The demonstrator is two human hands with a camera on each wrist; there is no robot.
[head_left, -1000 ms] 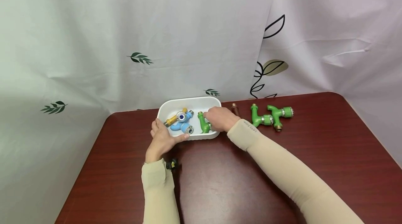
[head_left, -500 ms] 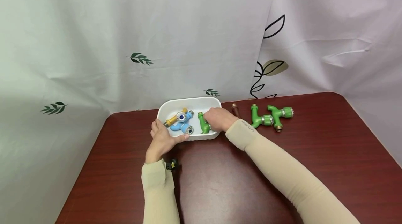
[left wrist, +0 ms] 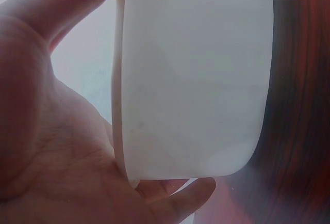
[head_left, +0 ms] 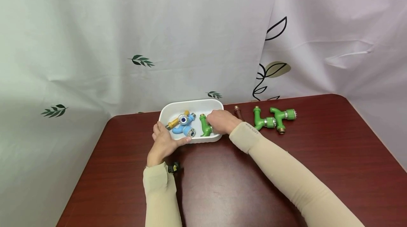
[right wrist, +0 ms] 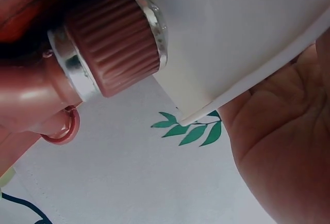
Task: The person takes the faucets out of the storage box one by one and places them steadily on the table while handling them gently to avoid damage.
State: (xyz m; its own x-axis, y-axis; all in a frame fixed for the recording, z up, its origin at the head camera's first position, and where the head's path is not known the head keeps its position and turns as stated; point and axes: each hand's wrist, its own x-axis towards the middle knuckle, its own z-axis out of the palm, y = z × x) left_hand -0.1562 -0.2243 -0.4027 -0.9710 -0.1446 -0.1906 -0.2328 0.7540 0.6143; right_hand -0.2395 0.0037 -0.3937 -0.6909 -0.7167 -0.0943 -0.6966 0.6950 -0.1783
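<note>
white plastic-looking tub [head_left: 203, 106], one in number, stands at the back edge of the dark red worktop [head_left: 203, 184], nearer to its back left corner than to its back right one. inside the tub i count three taps. one yellow tap [head_left: 174, 122] and one blue tap [head_left: 182, 128] lie close together toward the tub's left end; one green tap [head_left: 204, 125] lies apart from them, toward the right end.

the left hand [head_left: 163, 144] grasps the tub at its near left corner, with the thumb along the near rim and the other fingers around the end wall. the right hand [head_left: 222, 121] reaches over the right end, with its fingers lowered to the green tap. its fingertips are hidden, so i cannot tell if they are pinching this tap.

outside the tub three more taps lie along the back edge of the worktop: one brown tap [head_left: 237, 111], just beside the tub and partly covered by the right arm, then two green ones, a nearer one [head_left: 259, 121] and another [head_left: 280, 116] toward the back right corner. together it makes six taps, of which three are green.
</note>
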